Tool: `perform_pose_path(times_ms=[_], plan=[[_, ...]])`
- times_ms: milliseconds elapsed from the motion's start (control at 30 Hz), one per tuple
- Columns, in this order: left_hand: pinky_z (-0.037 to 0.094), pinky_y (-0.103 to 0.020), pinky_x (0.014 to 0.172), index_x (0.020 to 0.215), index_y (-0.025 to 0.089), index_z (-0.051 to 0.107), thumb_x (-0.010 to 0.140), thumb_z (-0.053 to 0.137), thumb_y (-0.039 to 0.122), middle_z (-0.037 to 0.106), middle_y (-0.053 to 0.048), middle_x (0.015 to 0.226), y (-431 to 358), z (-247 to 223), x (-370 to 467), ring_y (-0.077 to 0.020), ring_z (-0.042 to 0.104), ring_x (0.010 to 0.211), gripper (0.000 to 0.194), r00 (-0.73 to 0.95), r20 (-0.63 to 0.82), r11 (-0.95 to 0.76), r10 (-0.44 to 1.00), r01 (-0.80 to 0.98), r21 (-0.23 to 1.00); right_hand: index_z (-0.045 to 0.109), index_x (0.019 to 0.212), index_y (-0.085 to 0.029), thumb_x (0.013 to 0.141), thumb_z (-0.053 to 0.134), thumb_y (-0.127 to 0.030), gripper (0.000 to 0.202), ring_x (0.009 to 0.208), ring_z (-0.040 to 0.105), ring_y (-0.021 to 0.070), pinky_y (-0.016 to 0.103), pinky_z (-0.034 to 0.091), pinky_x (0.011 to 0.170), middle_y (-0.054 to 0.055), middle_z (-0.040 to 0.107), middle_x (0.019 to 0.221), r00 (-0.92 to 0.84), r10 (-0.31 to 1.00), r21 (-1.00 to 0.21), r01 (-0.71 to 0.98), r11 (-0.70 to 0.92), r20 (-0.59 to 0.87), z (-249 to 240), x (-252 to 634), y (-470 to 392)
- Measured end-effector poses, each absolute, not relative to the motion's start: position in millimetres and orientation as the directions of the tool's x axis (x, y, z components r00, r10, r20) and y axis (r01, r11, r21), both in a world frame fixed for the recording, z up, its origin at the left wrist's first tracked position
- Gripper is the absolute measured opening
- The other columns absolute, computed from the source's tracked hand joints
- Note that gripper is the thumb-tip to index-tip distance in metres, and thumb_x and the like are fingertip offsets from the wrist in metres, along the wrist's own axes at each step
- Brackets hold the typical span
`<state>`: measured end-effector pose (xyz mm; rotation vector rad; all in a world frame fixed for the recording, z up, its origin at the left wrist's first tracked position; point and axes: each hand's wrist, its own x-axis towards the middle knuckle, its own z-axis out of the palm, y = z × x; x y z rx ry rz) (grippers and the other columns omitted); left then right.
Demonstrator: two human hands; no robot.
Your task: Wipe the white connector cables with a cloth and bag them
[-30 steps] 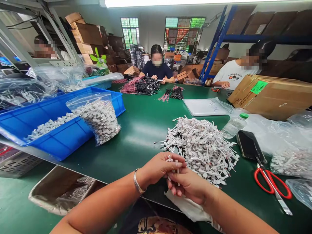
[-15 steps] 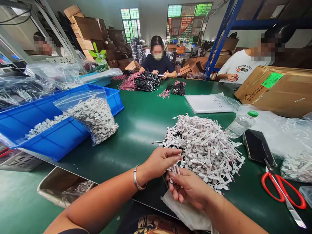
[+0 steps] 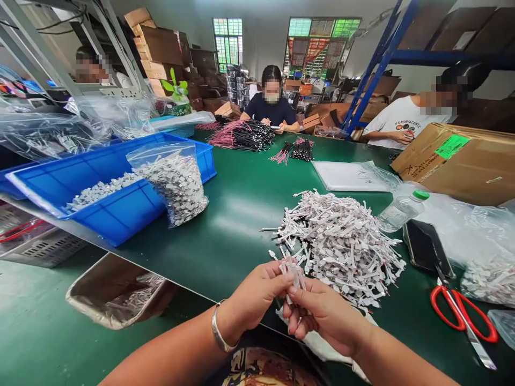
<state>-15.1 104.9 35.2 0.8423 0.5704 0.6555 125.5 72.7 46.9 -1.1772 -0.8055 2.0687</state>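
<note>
Between my two hands, near the table's front edge, is a small bunch of short white cables with flat connector ends (image 3: 292, 266). My left hand (image 3: 257, 294) is closed, thumb and fingers pinching the bunch from the left. From the right, my right hand (image 3: 322, 311) grips its lower part, fingers curled underneath. Just beyond my hands lies a large heap of the same white cables (image 3: 341, 244). A pale cloth-like sheet (image 3: 328, 346) shows partly beneath my right forearm. How many cables I hold is hard to make out.
Left on the green table (image 3: 225, 241) are a blue bin (image 3: 120, 228) and a bag of white pieces (image 3: 179, 187). To the right lie a bottle (image 3: 402, 210), a phone (image 3: 427, 246), red-handled scissors (image 3: 462, 311) and a carton (image 3: 462, 161). Other people sit beyond.
My left hand has come down and its extended fingers have closed on the bunch beside my right hand. The whole view has shifted slightly.
</note>
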Motion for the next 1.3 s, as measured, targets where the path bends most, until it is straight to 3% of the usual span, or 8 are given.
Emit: perform_pose_path(times_ms=[233,367,567,800,900,1067,1133,1300], plan=[[0.018,-0.013,0.031,0.101,0.017,0.059,0.078,0.062,0.038,0.048,0.005,0.059,72.0,22.1,-27.1,-0.0002,0.024,0.034,0.032,0.610,-0.353,0.617,0.710,-0.297,0.728,0.058,0.087,-0.012,0.079,0.063,-0.038,0.028,0.057,0.063,0.0081,0.013,0.049,0.047,0.006,0.065,0.077,-0.398,0.737,-0.578,-0.458,-0.676,-0.547,28.2,97.8,28.1],[0.023,-0.012,0.029,0.103,0.017,0.059,0.077,0.063,0.036,0.047,0.006,0.057,58.6,13.9,-36.4,-0.0007,0.025,0.033,0.032,0.629,-0.372,0.664,0.682,-0.322,0.675,0.060,0.088,-0.012,0.080,0.062,-0.035,0.025,0.057,0.063,0.0076,0.012,0.049,0.047,0.006,0.065,0.079,-0.416,0.743,-0.508,-0.547,-0.665,-0.525,11.6,88.5,13.6],[0.022,-0.012,0.029,0.094,0.016,0.059,0.077,0.062,0.037,0.055,0.003,0.061,54.4,14.8,-40.0,0.0000,0.031,0.032,0.027,0.627,-0.409,0.685,0.663,-0.288,0.670,0.062,0.081,-0.009,0.079,0.064,-0.035,0.026,0.052,0.060,0.0054,0.010,0.046,0.044,0.006,0.064,0.076,-0.436,0.736,-0.518,-0.525,-0.675,-0.518,9.8,84.3,9.3],[0.024,-0.014,0.028,0.109,0.019,0.059,0.072,0.067,0.039,0.065,-0.009,0.101,60.3,6.9,-44.2,0.0012,0.039,0.031,0.043,0.665,-0.496,0.739,0.558,-0.127,0.661,0.060,0.079,-0.009,0.075,0.067,-0.040,0.031,0.048,0.059,0.0064,0.011,0.045,0.043,0.005,0.063,0.068,-0.425,0.727,-0.553,-0.473,-0.686,-0.538,6.6,77.4,6.7],[0.027,-0.015,0.029,0.101,0.013,0.064,0.076,0.063,0.039,0.067,-0.008,0.085,63.4,5.0,-45.0,-0.0008,0.042,0.031,0.036,0.707,-0.467,0.716,0.531,-0.081,0.693,0.060,0.081,-0.009,0.075,0.066,-0.041,0.033,0.050,0.061,0.0075,0.012,0.045,0.044,0.006,0.064,0.071,-0.445,0.713,-0.566,-0.434,-0.701,-0.541,6.1,80.1,6.6],[0.050,-0.022,0.063,0.089,0.011,0.067,0.081,0.060,0.030,0.068,-0.010,0.089,71.7,16.1,-45.4,-0.0145,0.065,0.073,0.022,0.606,-0.377,0.634,0.700,-0.284,0.720,0.059,0.091,-0.012,0.079,0.060,-0.045,0.035,0.062,0.064,0.0103,0.015,0.047,0.050,0.007,0.065,0.084,-0.465,0.741,-0.731,-0.251,-0.634,-0.484,11.7,98.0,7.8],[0.051,-0.031,0.079,0.089,0.012,0.066,0.081,0.060,0.027,0.067,-0.012,0.096,75.3,22.1,-46.3,-0.0223,0.063,0.093,0.018,0.582,-0.388,0.661,0.715,-0.381,0.647,0.059,0.088,-0.013,0.081,0.057,-0.046,0.034,0.059,0.062,0.0087,0.015,0.045,0.048,0.005,0.065,0.080,-0.399,0.789,-0.816,-0.149,-0.559,-0.468,12.5,104.8,8.8],[0.046,-0.041,0.090,0.092,0.011,0.063,0.082,0.059,0.020,0.067,-0.014,0.100,79.2,26.0,-48.3,-0.0279,0.062,0.100,0.014,0.567,-0.452,0.719,0.689,-0.453,0.527,0.058,0.083,-0.013,0.085,0.049,-0.050,0.038,0.050,0.055,0.0068,0.014,0.038,0.039,0.003,0.063,0.069,-0.281,0.842,-0.862,-0.082,-0.500,-0.462,4.7,110.8,7.6]])
